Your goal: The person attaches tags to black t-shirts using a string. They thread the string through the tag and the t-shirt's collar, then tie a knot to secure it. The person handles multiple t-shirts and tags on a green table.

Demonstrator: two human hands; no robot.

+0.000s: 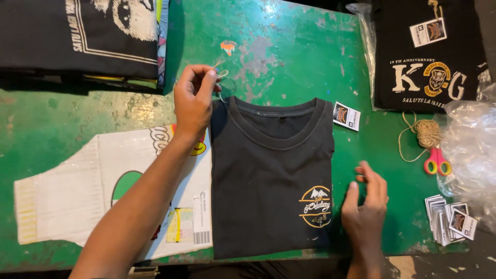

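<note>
1. Lay flat at the middle of the green table (289,46): a folded black T-shirt (271,175), collar toward the far side, a yellow round print low on its right half.
2. Ran along the table's near rim with its near edge; met a white woven sack (77,191) on its left edge, the sack spreading away to the left.
3. Kept bare green table beyond the collar on the far side, and a narrower bare strip on the right, between shirt and scissors.
4. Pinched a thin piece of twine (221,77) between thumb and fingertips: left hand (194,101), raised just over the shirt's far-left shoulder, other fingers curled in.
5. Hung from that pinch down to the collar's left end, the twine; cannot tell whether fastened there.
6. Rested half open just off the shirt's near-right corner, fingers loosely bent and holding nothing: right hand (367,201), edge of the palm near the hem.
7. Lay just beyond the shirt's far-right shoulder: a small card tag (346,115).
8. Sat further right: a ball of twine (427,132), pink-and-yellow-handled scissors (437,161) just near of it, a heap of card tags (448,219) nearer still.
9. Crowded the right edge: clear plastic bags (473,150); a bagged black shirt (429,57) at far right.
10. Stood at far left: a stack of folded shirts (82,36).
</note>
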